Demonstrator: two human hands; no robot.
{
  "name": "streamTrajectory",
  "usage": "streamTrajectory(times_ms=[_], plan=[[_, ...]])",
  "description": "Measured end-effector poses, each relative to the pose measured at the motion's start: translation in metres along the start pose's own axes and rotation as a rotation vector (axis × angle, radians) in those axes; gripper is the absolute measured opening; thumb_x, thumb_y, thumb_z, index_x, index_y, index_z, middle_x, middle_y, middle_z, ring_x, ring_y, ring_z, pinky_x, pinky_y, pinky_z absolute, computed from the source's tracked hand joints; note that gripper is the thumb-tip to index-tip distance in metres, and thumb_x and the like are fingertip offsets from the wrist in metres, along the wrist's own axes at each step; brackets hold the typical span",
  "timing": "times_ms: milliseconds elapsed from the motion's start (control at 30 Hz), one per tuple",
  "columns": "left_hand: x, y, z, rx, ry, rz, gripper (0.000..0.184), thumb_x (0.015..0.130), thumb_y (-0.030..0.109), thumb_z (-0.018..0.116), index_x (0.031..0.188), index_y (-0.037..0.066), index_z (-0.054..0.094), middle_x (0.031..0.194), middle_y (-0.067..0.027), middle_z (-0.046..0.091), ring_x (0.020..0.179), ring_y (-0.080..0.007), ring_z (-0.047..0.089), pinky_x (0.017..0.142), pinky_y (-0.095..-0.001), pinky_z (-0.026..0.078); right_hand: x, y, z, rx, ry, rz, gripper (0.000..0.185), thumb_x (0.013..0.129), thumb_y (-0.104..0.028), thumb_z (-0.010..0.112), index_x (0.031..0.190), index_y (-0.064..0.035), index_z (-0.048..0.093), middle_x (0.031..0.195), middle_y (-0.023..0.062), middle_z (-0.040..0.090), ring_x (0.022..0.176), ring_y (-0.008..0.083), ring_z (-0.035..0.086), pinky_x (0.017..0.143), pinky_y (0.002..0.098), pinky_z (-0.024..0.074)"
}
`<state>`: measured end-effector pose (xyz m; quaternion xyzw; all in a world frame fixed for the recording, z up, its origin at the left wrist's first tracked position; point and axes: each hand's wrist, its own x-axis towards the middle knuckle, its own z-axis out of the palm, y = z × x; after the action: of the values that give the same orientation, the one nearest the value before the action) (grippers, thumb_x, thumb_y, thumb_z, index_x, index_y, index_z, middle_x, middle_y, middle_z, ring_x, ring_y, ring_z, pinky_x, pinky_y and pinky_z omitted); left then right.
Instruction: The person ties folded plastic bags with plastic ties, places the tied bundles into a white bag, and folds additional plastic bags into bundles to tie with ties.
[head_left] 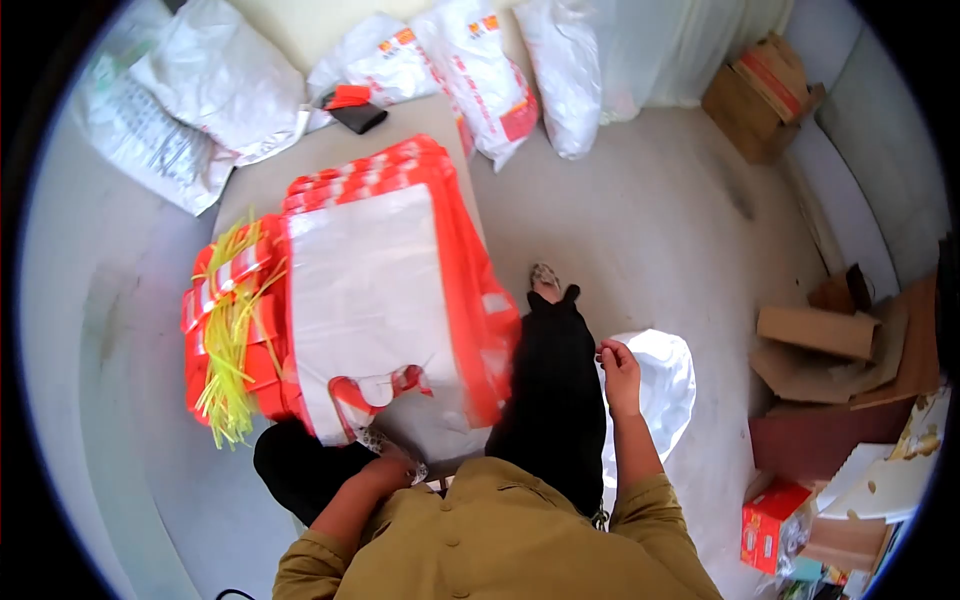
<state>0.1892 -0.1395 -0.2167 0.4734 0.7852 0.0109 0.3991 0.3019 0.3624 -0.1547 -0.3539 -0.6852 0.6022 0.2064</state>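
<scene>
The fingers of the left hand (388, 476), by the near edge of the red-and-white bag stack (365, 285), are too obscured for me to tell; the right hand's (621, 380) curl inward beside 1 white sack (662, 395), any pinch unclear. From the left, red bundles (262, 330) under yellow strips (230, 355) adjoin the stack on a grey table (408, 125), white sacks (220, 80), contents hidden, line the wall, and past the grey floor (650, 230) sit cardboard (815, 333) and 1 red box (764, 525).
</scene>
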Motion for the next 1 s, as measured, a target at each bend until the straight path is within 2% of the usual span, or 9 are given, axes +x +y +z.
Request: streamTrajectory(times_ms=[67, 167, 267, 300, 433, 467, 600, 733, 1000], plan=[[-0.052, 0.049, -0.081, -0.288, -0.015, -0.235, 0.024, 0.093, 0.022, 0.062, 0.105, 0.007, 0.076, 0.106, -0.0169, 0.075, 0.102, -0.0368, 0.071, 0.091, -0.0444, 0.055, 0.002, -0.019, 0.023, -0.073, -0.011, -0.184, 0.021, 0.102, -0.010, 0.064, 0.119, -0.0006, 0.069, 0.108, 0.0063, 0.072, 0.096, 0.0151, 0.066, 0.087, 0.0278, 0.0520], [-0.093, 0.023, -0.087, -0.310, 0.146, -0.281, 0.025, 0.095, 0.024, 0.063, 0.111, 0.008, 0.075, 0.112, -0.0180, 0.075, 0.101, -0.0358, 0.071, 0.091, -0.0429, 0.056, 0.000, -0.070, 0.048, -0.236, -0.107, -0.443, 0.017, 0.100, -0.009, 0.065, 0.115, -0.0007, 0.070, 0.104, 0.0075, 0.070, 0.094, 0.0167, 0.066, 0.085, 0.0291, 0.0525], [-0.141, 0.013, -0.109, -0.516, 0.376, -0.314, 0.020, 0.093, 0.018, 0.066, 0.106, 0.006, 0.076, 0.102, -0.0141, 0.077, 0.098, -0.0317, 0.073, 0.088, -0.0409, 0.057, 0.005, -0.095, 0.071, -0.330, -0.151, -0.558, 0.015, 0.096, -0.007, 0.068, 0.110, -0.0024, 0.071, 0.104, 0.0137, 0.071, 0.096, 0.0290, 0.068, 0.086, 0.0367, 0.0549], [-0.156, 0.010, -0.116, -0.550, 0.466, -0.340, 0.017, 0.092, 0.015, 0.064, 0.102, 0.006, 0.076, 0.097, -0.0140, 0.076, 0.096, -0.0335, 0.072, 0.087, -0.0425, 0.057, 0.005, -0.104, 0.078, -0.359, -0.176, -0.575, 0.015, 0.094, -0.007, 0.069, 0.109, -0.0032, 0.072, 0.106, 0.0159, 0.072, 0.097, 0.0338, 0.069, 0.087, 0.0392, 0.0556], [-0.192, -0.005, -0.118, -0.170, 1.077, -0.685, 0.010, 0.087, 0.009, 0.066, 0.094, 0.007, 0.074, 0.089, -0.0138, 0.073, 0.087, -0.0372, 0.069, 0.079, -0.0473, 0.055, 0.002, -0.124, 0.097, -0.779, -0.225, -0.747, 0.018, 0.092, -0.014, 0.070, 0.107, -0.0065, 0.073, 0.104, 0.0140, 0.073, 0.097, 0.0363, 0.068, 0.086, 0.0483, 0.0538], [-0.198, -0.019, -0.104, -0.118, 1.185, -0.724, 0.007, 0.086, 0.009, 0.068, 0.092, 0.007, 0.072, 0.089, -0.0131, 0.070, 0.088, -0.0365, 0.067, 0.079, -0.0466, 0.054, 0.000, -0.127, 0.101, -0.930, -0.253, -0.796, 0.019, 0.090, -0.017, 0.071, 0.106, -0.0082, 0.074, 0.102, 0.0124, 0.073, 0.096, 0.0363, 0.067, 0.085, 0.0505, 0.0519], [-0.197, -0.023, -0.076, -0.011, 1.499, -0.728, 0.005, 0.084, 0.008, 0.070, 0.087, 0.006, 0.067, 0.090, -0.0120, 0.064, 0.088, -0.0357, 0.061, 0.080, -0.0437, 0.050, 0.000, -0.132, 0.106, -1.064, -0.323, -0.732, 0.017, 0.088, -0.018, 0.072, 0.103, -0.0090, 0.075, 0.101, 0.0103, 0.074, 0.097, 0.0345, 0.067, 0.088, 0.0481, 0.0510], [-0.191, -0.033, -0.080, -0.029, 1.460, -0.758, 0.007, 0.083, 0.008, 0.071, 0.082, 0.005, 0.064, 0.089, -0.0112, 0.063, 0.087, -0.0349, 0.061, 0.077, -0.0443, 0.050, 0.007, -0.118, 0.101, -0.943, -0.256, -0.773, 0.017, 0.089, -0.018, 0.072, 0.103, -0.0084, 0.074, 0.101, 0.0102, 0.073, 0.099, 0.0341, 0.066, 0.090, 0.0480, 0.0500], [-0.181, -0.033, -0.098, -0.061, 1.430, -0.728, 0.007, 0.083, 0.008, 0.071, 0.082, 0.006, 0.065, 0.087, -0.0108, 0.062, 0.087, -0.0344, 0.061, 0.076, -0.0439, 0.050, 0.006, -0.121, 0.110, -0.984, -0.275, -0.774, 0.015, 0.090, -0.017, 0.071, 0.102, -0.0078, 0.073, 0.101, 0.0093, 0.073, 0.098, 0.0334, 0.066, 0.090, 0.0471, 0.0500]])
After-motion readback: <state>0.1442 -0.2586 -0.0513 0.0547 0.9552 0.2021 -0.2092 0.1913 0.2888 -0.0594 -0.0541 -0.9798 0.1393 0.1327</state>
